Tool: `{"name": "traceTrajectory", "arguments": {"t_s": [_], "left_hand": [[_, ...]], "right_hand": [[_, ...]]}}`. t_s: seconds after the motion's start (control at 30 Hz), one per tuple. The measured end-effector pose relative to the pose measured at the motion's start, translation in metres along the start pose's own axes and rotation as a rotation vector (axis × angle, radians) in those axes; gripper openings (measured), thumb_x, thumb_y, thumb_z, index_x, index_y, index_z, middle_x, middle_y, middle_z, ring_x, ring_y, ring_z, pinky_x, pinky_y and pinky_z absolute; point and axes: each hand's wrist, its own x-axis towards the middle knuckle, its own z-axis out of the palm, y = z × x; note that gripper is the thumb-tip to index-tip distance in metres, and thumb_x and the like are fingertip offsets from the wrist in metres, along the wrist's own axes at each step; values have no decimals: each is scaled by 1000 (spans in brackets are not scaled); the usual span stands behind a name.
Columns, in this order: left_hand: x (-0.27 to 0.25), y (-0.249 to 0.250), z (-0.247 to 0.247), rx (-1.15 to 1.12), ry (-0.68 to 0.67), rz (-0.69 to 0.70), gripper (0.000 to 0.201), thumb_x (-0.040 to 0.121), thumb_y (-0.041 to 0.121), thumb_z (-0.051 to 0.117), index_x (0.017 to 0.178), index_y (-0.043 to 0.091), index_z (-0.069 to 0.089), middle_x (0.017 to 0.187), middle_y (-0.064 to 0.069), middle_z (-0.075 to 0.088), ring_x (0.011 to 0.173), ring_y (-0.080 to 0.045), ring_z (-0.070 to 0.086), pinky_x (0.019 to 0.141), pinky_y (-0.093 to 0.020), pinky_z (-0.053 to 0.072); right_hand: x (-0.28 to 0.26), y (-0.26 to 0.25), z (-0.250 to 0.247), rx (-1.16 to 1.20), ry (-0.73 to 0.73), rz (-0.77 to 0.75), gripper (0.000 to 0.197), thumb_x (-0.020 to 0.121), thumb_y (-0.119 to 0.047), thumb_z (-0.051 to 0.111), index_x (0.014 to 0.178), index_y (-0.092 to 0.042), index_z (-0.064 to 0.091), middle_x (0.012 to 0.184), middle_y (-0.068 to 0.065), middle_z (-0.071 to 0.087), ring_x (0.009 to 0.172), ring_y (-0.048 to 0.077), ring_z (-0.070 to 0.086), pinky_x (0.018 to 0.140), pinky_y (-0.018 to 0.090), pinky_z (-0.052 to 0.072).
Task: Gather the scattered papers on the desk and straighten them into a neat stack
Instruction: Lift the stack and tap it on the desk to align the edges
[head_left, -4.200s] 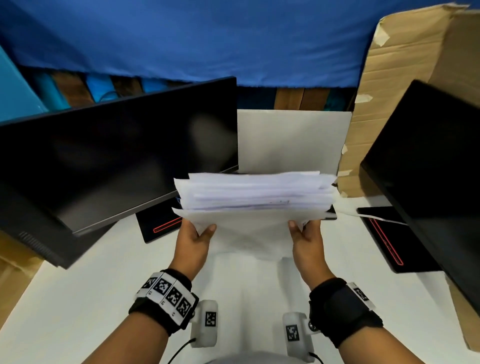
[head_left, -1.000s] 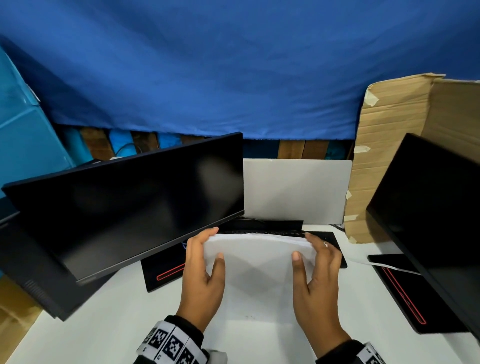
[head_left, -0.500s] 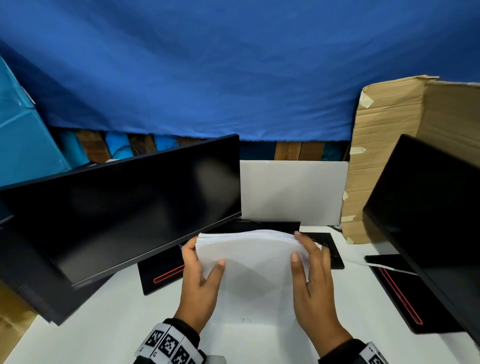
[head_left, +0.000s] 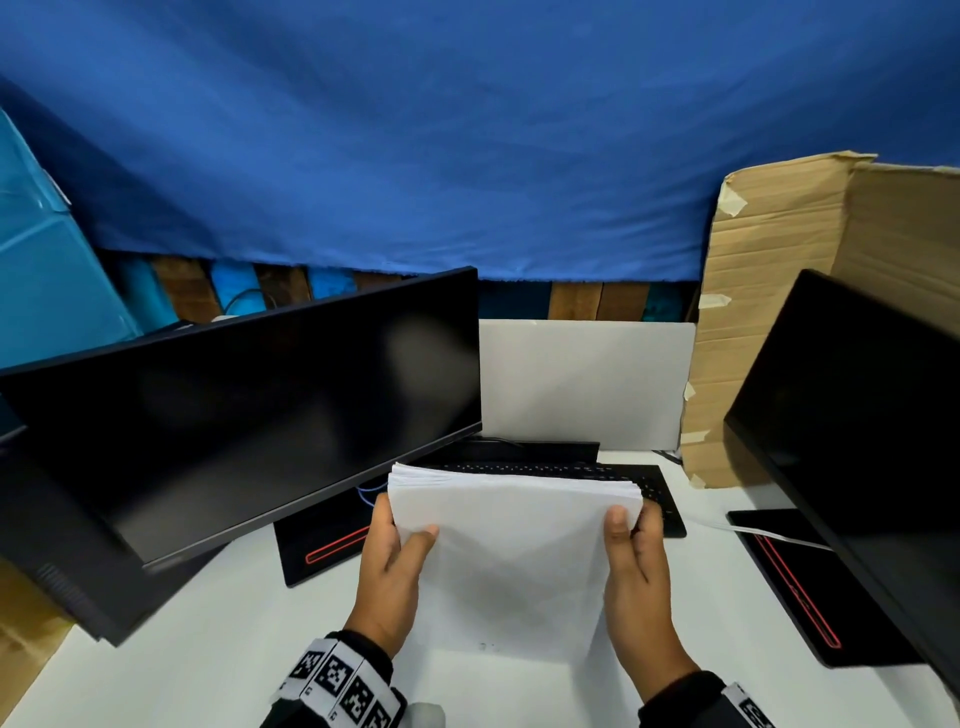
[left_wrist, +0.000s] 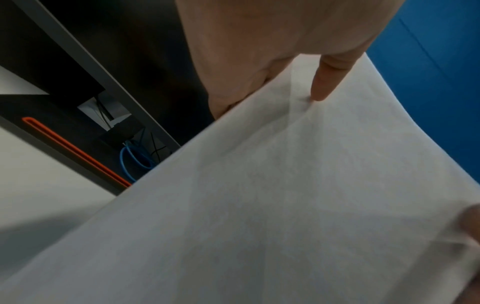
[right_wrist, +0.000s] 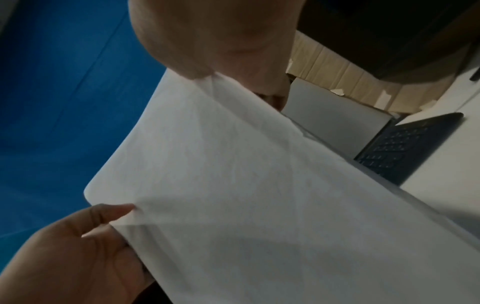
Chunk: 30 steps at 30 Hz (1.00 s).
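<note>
A thick stack of white papers stands tilted on its lower edge on the white desk in the head view. My left hand grips its left side, thumb on the front sheet and fingers behind. My right hand grips the right side the same way. The left wrist view shows the front sheet with my left thumb on it. The right wrist view shows the same sheet and my left hand at its far edge. The top edges look nearly level.
A dark monitor stands close on the left, another monitor on the right. A black keyboard lies behind the stack. A white board and cardboard stand at the back. A loose strip of paper lies at right.
Both hands have slid from the stack's top corners down its sides, and the stack has risen a little and tilted toward me. Four seconds ago it was held flat and uneven.
</note>
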Motion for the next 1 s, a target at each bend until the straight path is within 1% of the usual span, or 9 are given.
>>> {"name": "traceTrajectory", "arguments": {"t_s": [0.07,0.17,0.27,0.37,0.53,0.63,0.73,0.87,1.0], "left_hand": [[-1,0,2,-20,8,-18,39,86,-2,50,121,15,53,101,2,72,94,-11,67,73,-14,54],[-2,8,8,-43,6,7,39,90,-8,41,123,8,52,99,0,70,89,-8,67,69,-13,53],[-1,17,8,-63,15,48,38,90,-9,39,121,9,50,101,-1,67,86,0,67,69,-10,52],[0,13,5,-39,30,38,34,89,-4,46,113,19,54,95,7,71,87,-3,67,69,-11,52],[-4,11,9,-50,19,-21,37,91,-5,41,121,14,52,99,4,72,90,-6,67,68,-12,52],[-2,21,11,-67,7,12,36,91,-5,39,121,12,52,103,0,68,86,0,67,68,-10,52],[-2,20,8,-55,27,4,34,91,-3,40,115,16,55,101,2,69,87,-3,67,67,-11,52],[-8,9,8,-55,48,-65,36,91,-2,41,109,24,58,96,5,71,87,-5,68,66,-13,53],[-7,12,11,-92,56,-41,38,91,-3,39,122,16,52,109,-2,66,89,-2,67,71,-13,54]], "right_hand": [[0,1,3,9,-34,31,32,89,-42,52,120,-35,51,120,-6,63,116,14,58,106,45,41],[1,-7,7,-2,-36,15,28,95,-20,46,121,-28,52,111,-10,67,109,12,62,105,45,43],[2,-16,7,-4,-36,-35,25,95,-23,47,119,-28,52,112,-6,66,109,14,62,103,44,45],[0,-9,4,-34,-48,-43,33,92,-34,52,124,-27,47,121,0,62,116,18,58,105,47,43],[0,-5,5,-40,-70,-13,30,95,-16,46,104,-43,53,101,-16,68,95,-6,63,97,33,47],[3,-13,4,-30,-53,-50,30,95,-16,47,102,-45,53,106,-12,65,100,0,63,95,31,46],[6,-9,0,-50,-66,-57,26,94,-18,49,103,-42,52,109,-9,65,104,8,62,93,31,47],[3,4,-2,-73,-107,-25,34,95,-11,47,105,-43,50,108,-13,64,100,0,62,88,24,46],[2,-4,3,-74,-90,-47,38,96,-12,43,101,-49,48,98,-25,65,95,-11,60,86,14,46]]}}
